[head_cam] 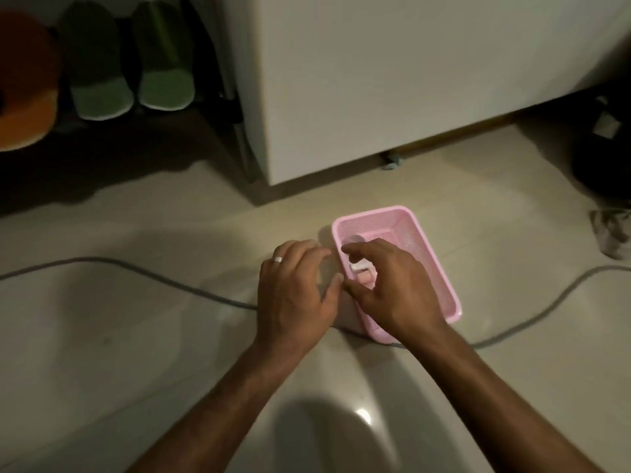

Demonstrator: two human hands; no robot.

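I'm over a pale, glossy floor (136,336) in dim light, a grey cable (102,261) running across it from left to right. A white cabinet (392,80) fills the upper right; in the upper left, green slippers (99,70) sit on a dark shelf (136,145).

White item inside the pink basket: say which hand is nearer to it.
Right. The right hand reaches into the pink basket, fingers curved over the white item; the left hand is outside, beside the basket's left wall.
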